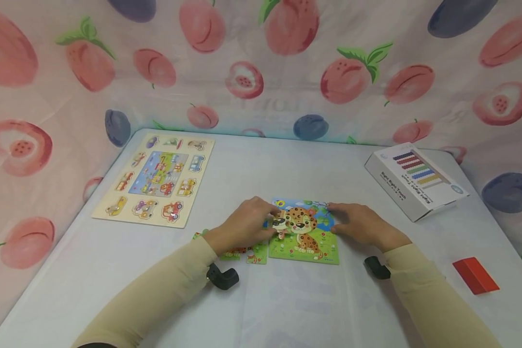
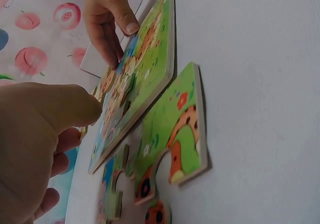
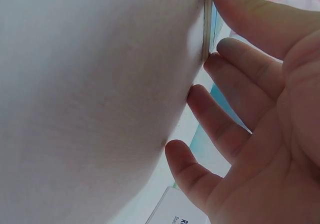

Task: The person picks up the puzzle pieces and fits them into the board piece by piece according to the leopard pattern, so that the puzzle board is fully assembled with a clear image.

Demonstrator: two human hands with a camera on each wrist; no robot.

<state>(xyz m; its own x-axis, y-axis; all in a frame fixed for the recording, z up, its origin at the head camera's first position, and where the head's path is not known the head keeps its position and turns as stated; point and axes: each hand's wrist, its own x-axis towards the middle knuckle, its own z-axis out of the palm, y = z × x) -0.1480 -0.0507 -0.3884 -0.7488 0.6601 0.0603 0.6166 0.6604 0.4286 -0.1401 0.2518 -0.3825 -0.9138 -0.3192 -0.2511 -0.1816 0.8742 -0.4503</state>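
My left hand (image 1: 245, 222) pinches a small puzzle piece (image 1: 280, 223) with part of a spotted animal's face, held over the left side of the leopard puzzle board (image 1: 304, 253). In the left wrist view the left thumb hides most of that piece. The board shows a sitting leopard cub on green grass under blue sky. Fingers of my right hand (image 1: 361, 223) rest straight against the board's right edge, thumb at the rim in the right wrist view. Just left of the board lie loose puzzle pieces (image 2: 187, 129), partly under the left forearm in the head view.
A wooden vehicle puzzle (image 1: 191, 205) with picture pieces lies at the back left. At the back right stands a white box (image 1: 411, 193) with coloured bars printed on it. A red folded block (image 1: 476, 275) sits beyond the right forearm. A fruit-print cloth (image 1: 278, 101) hangs behind the table.
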